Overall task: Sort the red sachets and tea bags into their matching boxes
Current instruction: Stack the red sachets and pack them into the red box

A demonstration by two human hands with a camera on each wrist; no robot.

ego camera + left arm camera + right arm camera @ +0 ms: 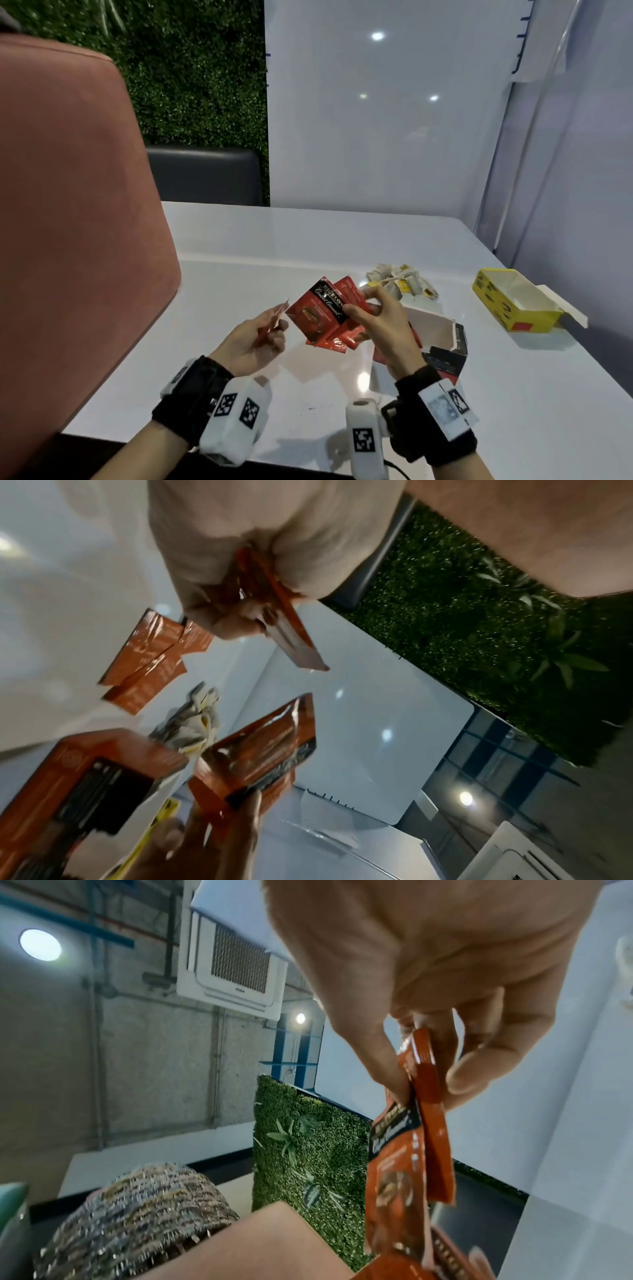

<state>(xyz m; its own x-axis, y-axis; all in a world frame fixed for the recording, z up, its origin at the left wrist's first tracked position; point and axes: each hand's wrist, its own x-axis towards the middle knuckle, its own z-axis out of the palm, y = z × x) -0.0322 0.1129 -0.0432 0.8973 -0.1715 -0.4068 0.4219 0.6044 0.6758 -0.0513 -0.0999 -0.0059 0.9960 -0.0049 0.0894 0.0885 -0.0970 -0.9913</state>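
Observation:
Over the white table [239,274], my right hand [359,303] pinches a fan of several red sachets [325,315] between thumb and fingers; the right wrist view shows them edge-on [424,1096]. My left hand [277,329] sits just left of them and pinches a single red sachet [274,317], which the left wrist view shows between thumb and fingers [284,626]. An open red-and-black box [445,342] lies under and right of my right hand. A pile of yellow-tagged tea bags [400,284] sits behind it. An open yellow box [513,301] lies at the far right.
A pink chair back [68,240] fills the left side, close to my left arm. A white wall panel [376,120] stands behind the table, with a green hedge wall [198,68] and a dark seat [205,174] beyond the far edge.

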